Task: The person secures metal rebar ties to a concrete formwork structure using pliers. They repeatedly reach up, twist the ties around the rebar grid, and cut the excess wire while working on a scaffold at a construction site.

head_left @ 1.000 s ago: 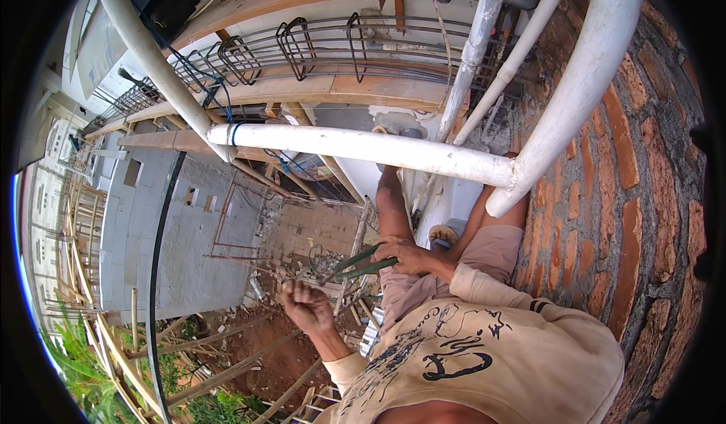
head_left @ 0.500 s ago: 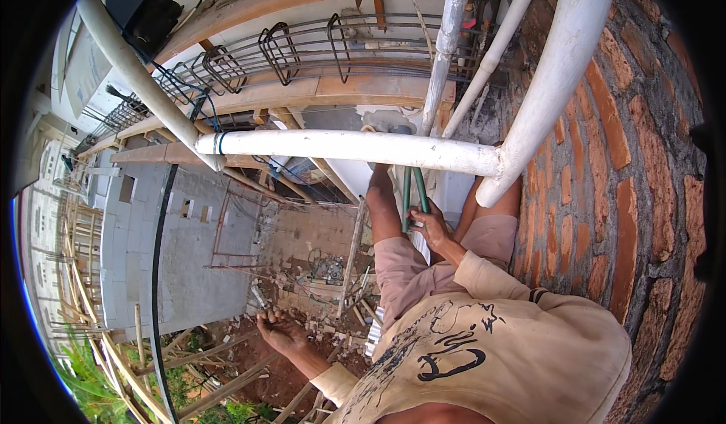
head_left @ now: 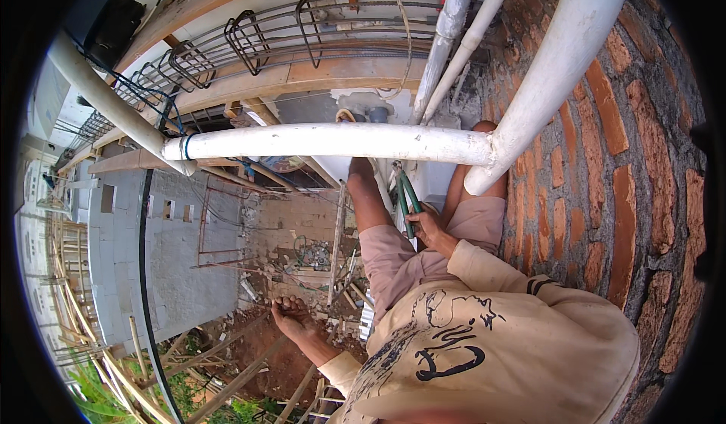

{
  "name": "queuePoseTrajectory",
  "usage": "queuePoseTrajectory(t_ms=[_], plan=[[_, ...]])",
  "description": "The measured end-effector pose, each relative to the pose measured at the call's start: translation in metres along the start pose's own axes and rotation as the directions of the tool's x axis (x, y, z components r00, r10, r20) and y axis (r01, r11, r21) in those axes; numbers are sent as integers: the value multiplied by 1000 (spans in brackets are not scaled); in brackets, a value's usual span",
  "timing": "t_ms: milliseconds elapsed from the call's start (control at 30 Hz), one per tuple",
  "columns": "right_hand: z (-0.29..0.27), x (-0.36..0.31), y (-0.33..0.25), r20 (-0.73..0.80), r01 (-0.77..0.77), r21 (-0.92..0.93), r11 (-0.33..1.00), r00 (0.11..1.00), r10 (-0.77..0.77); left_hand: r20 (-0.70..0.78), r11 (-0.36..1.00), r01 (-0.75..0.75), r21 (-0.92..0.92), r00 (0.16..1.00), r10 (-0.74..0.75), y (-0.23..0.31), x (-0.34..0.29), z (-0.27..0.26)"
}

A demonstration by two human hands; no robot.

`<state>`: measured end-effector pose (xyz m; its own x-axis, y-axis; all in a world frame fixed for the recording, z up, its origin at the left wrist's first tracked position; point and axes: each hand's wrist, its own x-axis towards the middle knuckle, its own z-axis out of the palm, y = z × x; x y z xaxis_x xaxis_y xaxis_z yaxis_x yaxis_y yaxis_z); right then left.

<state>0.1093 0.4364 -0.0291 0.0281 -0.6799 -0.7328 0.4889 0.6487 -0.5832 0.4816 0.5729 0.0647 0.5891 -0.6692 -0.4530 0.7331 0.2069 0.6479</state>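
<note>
My right hand is closed around one handle of long green-handled pliers. The two green handles stand slightly apart over my lap, and the metal head is up near the white pipe frame. My left hand is out to the left in mid-air, its fingers loosely curled and nothing visible in them. Just above the pliers, a thick white pipe runs across in front of me. It joins a stout upright white pipe on the right.
A rough brick wall rises close on my right. Ahead, a steel rebar cage lies along wooden formwork boards. Far below on the left are rubble-strewn ground, a grey block wall and bamboo poles.
My left hand has shifted slightly right and up. The pliers and my right hand are a little lower, and the pliers' metal head now shows below the pipe. The whole view has shifted slightly.
</note>
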Motion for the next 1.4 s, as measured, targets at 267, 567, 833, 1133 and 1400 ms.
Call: queuePoseTrajectory(t_ms=[267, 567, 833, 1133, 1400], plan=[[-17, 31, 9, -150, 110, -4, 994, 983, -109, -32, 1000, -6, 18, 999, 7, 5, 5, 6], [-19, 103, -68, -285, 271, -878, 394, 366, -886, -22, 998, 54, 30, 998, -53, -13, 4, -11], [-35, 144, -116, -110, -366, -931, -19, 329, -938, -245, 998, 17, 64, 970, -1, -17, -8, -19], [-64, 185, -92, -101, -382, -922, -64, 395, -913, -204, 994, 56, 89, 978, -37, -23, 2, 10], [-62, 159, -89, 42, -272, -942, -198, 489, -871, -114, 979, 53, 197, 993, -31, -28, -8, 28]])
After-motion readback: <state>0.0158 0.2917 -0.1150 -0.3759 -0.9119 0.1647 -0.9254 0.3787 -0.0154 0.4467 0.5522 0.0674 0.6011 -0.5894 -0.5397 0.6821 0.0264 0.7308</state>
